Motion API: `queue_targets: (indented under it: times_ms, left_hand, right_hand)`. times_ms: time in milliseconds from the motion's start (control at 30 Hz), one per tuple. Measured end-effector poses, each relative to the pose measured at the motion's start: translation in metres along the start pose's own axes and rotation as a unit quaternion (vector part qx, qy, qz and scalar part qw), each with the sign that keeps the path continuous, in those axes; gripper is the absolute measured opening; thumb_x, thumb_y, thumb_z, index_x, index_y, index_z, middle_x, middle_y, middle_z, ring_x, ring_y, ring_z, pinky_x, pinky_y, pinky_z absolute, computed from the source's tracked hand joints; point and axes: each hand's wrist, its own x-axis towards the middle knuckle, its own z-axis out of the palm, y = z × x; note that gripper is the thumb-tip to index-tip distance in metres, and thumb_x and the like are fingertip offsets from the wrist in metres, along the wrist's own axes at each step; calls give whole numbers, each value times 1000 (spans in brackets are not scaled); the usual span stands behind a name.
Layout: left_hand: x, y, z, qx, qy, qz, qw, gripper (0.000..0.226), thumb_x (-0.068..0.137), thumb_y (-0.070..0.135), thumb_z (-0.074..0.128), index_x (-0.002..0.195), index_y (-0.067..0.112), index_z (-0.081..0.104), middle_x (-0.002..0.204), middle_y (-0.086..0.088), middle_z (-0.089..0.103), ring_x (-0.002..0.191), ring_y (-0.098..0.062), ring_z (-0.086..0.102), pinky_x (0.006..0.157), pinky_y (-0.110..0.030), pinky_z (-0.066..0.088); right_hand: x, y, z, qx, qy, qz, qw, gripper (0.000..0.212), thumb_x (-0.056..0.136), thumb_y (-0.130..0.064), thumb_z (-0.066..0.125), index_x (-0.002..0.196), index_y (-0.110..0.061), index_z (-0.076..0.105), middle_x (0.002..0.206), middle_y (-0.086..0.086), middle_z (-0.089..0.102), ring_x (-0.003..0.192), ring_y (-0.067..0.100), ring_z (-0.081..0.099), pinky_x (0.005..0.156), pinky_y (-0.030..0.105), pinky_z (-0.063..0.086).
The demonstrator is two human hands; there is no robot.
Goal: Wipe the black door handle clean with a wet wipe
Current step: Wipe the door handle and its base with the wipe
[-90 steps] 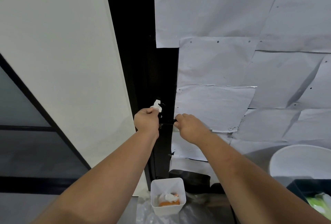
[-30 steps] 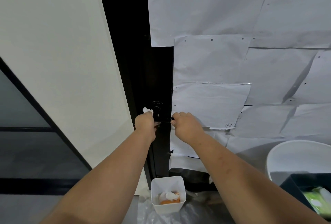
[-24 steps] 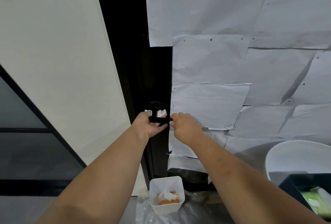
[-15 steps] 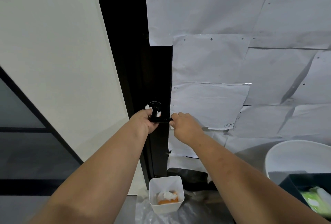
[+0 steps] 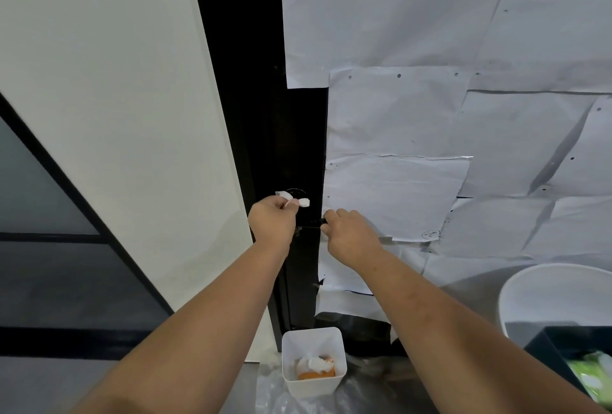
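Observation:
The black door handle (image 5: pixel 311 224) juts from the dark door edge at mid-frame, a thin horizontal lever below a round black base. My left hand (image 5: pixel 272 222) is closed on a crumpled white wet wipe (image 5: pixel 293 199), whose ends stick out above my fingers against the round base. My right hand (image 5: pixel 348 235) pinches the lever's right end. Most of the lever is hidden between my two hands.
A white square bin (image 5: pixel 313 360) with used wipes and something orange stands on the floor below. A white round tub (image 5: pixel 549 294) and a black box with a green pack (image 5: pixel 592 370) sit at the lower right. Paper sheets (image 5: pixel 430 115) cover the door.
My left hand has turned over and risen from under the lever, so the wipe now sits above my knuckles on the round base. My right hand has stayed on the lever's end.

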Motion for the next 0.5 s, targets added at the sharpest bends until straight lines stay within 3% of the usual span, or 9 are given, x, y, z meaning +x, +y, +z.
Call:
queue_targets:
  times_ms: [133,267,367,500]
  left_hand:
    - [2,13,6,70,68,91,991,16,91,25,66,96,12,73,89,2,68,82,-14,65,67,-15,43]
    - [7,-4,15,201,39,193,960,24,94,24,61,116,14,68,116,-4,61,95,-16,61,77,-14,40]
    - [14,-12,10,267,47,235,934,24,94,27,62,101,7,72,93,-10,65,74,-20,62,63,-22,46]
    - [24,-5,3,316,34,205,926,34,94,37,59,93,5,70,81,-10,63,67,-22,60,56,-27,46]
  right_hand:
    - [0,0,0,-9,-2,2,1000,23,99,-27,35,108,-13,50,102,9,57,87,24,44,70,34,38]
    - [0,2,1,-10,6,-7,1000,23,99,-27,35,106,-12,51,100,9,57,81,21,38,68,34,36]
    - [1,3,3,-11,5,-9,1000,23,99,-27,34,107,-12,50,100,8,57,81,20,36,68,34,37]
    - [1,3,2,-14,-1,-6,1000,23,99,-27,34,107,-13,50,101,8,57,81,20,36,67,33,35]
